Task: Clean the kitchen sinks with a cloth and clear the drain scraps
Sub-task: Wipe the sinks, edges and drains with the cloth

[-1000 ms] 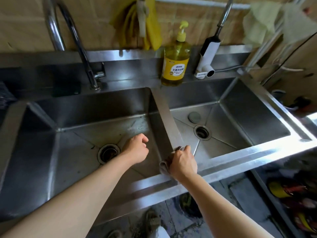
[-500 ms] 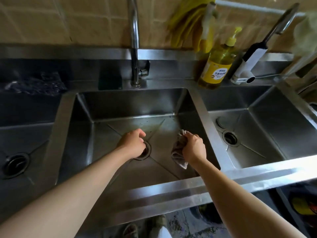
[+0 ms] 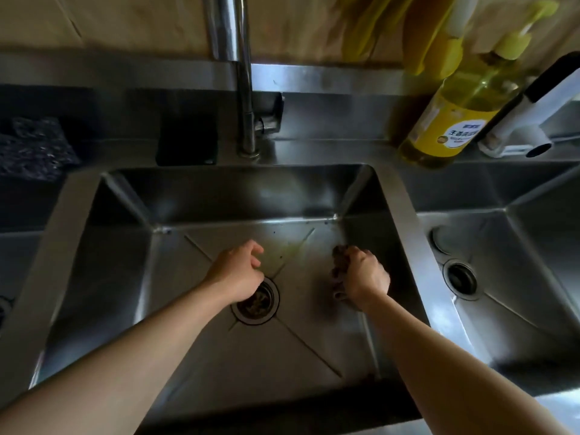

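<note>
The middle steel sink (image 3: 314, 350) fills the view. Its round drain (image 3: 259, 304) holds dark scraps. My left hand (image 3: 235, 273) hovers just over the drain's far left rim, fingers loosely curled and holding nothing. My right hand (image 3: 364, 276) is inside the basin near the right wall and grips a bunched dark cloth (image 3: 339, 265) against the sink floor. A greenish smear and small specks (image 3: 288, 249) lie on the floor between my hands.
A tall faucet (image 3: 246, 89) rises behind the basin. A yellow soap bottle (image 3: 452, 120) and a white sprayer (image 3: 527, 127) stand at the back right. The right sink has its own drain (image 3: 461, 279). A dark scourer (image 3: 34, 149) lies at the back left.
My right hand carried the cloth off the divider down into the middle basin. My left hand stayed by the drain. The view swung left and closer over the middle sink.
</note>
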Available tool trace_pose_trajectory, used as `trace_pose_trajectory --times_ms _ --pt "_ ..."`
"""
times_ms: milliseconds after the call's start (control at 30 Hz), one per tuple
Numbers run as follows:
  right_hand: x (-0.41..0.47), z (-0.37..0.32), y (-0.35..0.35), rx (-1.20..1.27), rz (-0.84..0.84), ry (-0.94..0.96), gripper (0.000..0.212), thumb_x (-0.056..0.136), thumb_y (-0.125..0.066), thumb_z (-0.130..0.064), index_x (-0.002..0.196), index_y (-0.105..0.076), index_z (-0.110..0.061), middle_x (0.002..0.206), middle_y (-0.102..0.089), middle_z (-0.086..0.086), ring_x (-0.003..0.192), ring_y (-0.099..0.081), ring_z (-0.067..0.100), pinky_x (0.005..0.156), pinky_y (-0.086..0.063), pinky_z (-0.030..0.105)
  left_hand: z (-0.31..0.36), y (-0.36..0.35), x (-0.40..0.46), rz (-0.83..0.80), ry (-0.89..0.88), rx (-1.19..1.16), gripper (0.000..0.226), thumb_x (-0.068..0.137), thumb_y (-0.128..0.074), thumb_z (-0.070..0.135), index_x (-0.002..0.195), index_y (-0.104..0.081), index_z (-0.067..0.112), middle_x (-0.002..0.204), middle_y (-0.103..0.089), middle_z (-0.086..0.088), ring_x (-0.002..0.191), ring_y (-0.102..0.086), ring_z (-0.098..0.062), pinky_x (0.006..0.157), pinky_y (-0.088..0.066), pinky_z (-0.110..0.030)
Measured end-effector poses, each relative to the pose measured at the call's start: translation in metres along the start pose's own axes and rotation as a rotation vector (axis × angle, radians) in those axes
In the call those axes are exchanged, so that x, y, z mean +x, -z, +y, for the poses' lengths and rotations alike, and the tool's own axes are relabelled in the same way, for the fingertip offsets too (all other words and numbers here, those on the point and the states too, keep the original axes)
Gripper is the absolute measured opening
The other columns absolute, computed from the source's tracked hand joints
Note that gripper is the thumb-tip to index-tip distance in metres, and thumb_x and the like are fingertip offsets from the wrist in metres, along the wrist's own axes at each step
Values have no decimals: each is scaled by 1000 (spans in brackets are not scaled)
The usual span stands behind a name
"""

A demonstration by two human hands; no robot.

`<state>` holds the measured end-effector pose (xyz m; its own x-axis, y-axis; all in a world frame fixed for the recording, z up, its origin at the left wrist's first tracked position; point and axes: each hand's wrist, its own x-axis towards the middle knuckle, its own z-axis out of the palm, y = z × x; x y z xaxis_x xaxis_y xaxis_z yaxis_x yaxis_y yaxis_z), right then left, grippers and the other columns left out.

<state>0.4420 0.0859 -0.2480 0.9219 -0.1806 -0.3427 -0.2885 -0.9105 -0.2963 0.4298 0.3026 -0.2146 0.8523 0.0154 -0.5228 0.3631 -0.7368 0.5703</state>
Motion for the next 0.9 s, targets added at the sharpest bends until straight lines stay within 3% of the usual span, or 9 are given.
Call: trace_pose_trajectory --times_ms 67,133,233,300,467,567,667,767,900 --pt "30 3 -15 -21 28 19 24 94 -41 -18 102 -63 -15 98 -66 9 92 -64 30 91 -46 38 2 -4 20 -22 -4 2 41 88 -58 7 124 -48 25 116 -57 5 101 -55 -12 79 -41 -21" --pt "58 5 -27 -140 72 1 27 95 -41 -19 115 -59 -16 115 -60 11 112 -53 30 99 -38 37 3 -7 40 -34 -9 2 42 89 -58 7 125 -48 25 117 -56 5 101 -55 -12 78 -40 -21" --pt "90 3 -35 -206 123 7 37 99 -35 -21 134 -44 -11 134 -47 15 120 -44 33 98 -34 36 5 -11 70 -49 -13 17 41 88 -58 6 124 -49 23 116 -56 4 101 -55 -13 80 -42 -22" --pt "113 1 -43 -331 205 110 44 98 -38 -18 141 -35 -10 141 -40 16 122 -42 35 95 -37 39 8 -13 92 -30 -40 52 40 87 -59 5 123 -51 21 117 -58 2 103 -56 -14 82 -42 -21" --pt "164 1 -74 -505 166 164 44 96 -39 -8 140 -34 -5 146 -28 22 124 -38 36 85 -47 38 9 -28 137 -34 -94 81 40 86 -57 3 123 -52 17 109 -55 2 100 -52 -14 81 -39 -20" --pt "183 2 -93 -442 98 107 49 96 -41 -6 143 -28 -1 146 -27 22 129 -34 34 88 -49 40 -1 -38 150 -17 -99 116 39 84 -56 2 119 -54 18 108 -58 1 101 -55 -15 80 -39 -18" --pt "195 5 -103 -300 45 60 58 93 -47 -7 146 -22 -2 150 -23 18 132 -31 31 105 -35 36 -11 -42 157 -31 -86 129 39 83 -56 3 118 -54 20 105 -56 4 105 -56 -17 83 -41 -19" --pt "198 10 -107 -163 -18 73 69 83 -64 -14 144 -32 -13 150 -28 10 129 -36 32 106 -38 38 -19 -40 157 -47 -60 127 40 84 -57 4 119 -53 21 108 -55 4 106 -54 -17 90 -45 -24" --pt "178 1 -118 -133 -58 215 55 85 -61 -27 137 -45 -15 148 -36 9 132 -36 27 110 -30 31 -24 -38 150 -43 -53 107 40 84 -59 7 120 -53 21 111 -56 2 105 -54 -17 93 -45 -28"
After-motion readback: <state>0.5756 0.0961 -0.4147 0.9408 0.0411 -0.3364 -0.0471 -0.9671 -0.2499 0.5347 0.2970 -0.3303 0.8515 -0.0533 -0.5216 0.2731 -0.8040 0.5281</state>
